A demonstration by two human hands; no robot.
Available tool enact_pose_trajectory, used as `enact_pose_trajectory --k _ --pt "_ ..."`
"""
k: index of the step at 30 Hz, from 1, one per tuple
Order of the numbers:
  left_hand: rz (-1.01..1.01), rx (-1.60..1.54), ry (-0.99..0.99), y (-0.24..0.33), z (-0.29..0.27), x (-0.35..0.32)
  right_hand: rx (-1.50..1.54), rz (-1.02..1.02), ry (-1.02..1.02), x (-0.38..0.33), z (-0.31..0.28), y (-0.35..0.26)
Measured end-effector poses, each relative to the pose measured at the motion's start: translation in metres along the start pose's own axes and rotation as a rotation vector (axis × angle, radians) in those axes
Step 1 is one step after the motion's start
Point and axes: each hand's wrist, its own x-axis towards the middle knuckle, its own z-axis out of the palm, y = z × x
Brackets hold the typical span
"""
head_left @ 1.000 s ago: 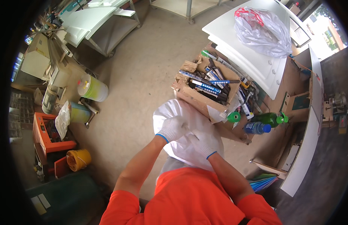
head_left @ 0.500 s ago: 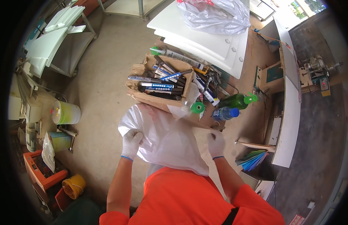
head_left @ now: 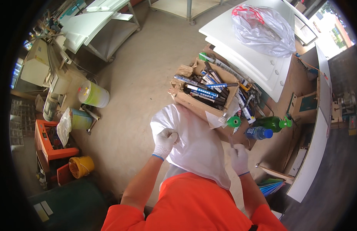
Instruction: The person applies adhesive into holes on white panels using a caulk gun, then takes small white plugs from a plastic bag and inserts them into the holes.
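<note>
A white plastic bag (head_left: 197, 148) hangs spread out before my orange shirt, below the cardboard box. My left hand (head_left: 165, 142), in a white knitted glove with a blue cuff, is closed on the bag's left side. To the right of the bag is my right hand (head_left: 239, 159), gloved the same way, its fingers drawn together. Something thin and blurred shows at its fingertips; its kind cannot be made out. The cardboard box (head_left: 209, 111) holds several blue, white and black marker-like tubes. Next to it lie a blue-capped bottle (head_left: 257, 133) and a green bottle (head_left: 269, 123).
White panels (head_left: 240, 57) are stacked beyond the box, with a crumpled plastic bag (head_left: 263, 30) on top. A green roll (head_left: 233, 121) lies by the box's corner. On the left floor stand a white-and-yellow bucket (head_left: 94, 94) and a yellow pail (head_left: 82, 166).
The whole scene has shifted rightward in the picture as the view turned. My left hand keeps hold of the plastic bag. My right hand stays right of the bag, now less blurred.
</note>
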Motion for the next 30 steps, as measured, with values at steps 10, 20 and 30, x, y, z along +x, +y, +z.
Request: enact_pose_trajectory --k 10,20,30 --pt "0.052 -0.276 0.144 -0.036 0.02 -0.006 0.07 -0.074 -0.279 0.016 0.143 -0.165" --pt "-0.008 -0.464 0.092 -0.047 0.019 -0.005 -0.44 -0.155 -0.301 0.007 0.118 -0.164" --pt "0.031 -0.45 0.061 -0.047 0.02 -0.005 -0.587 -0.225 -0.319 0.008 0.12 -0.155"
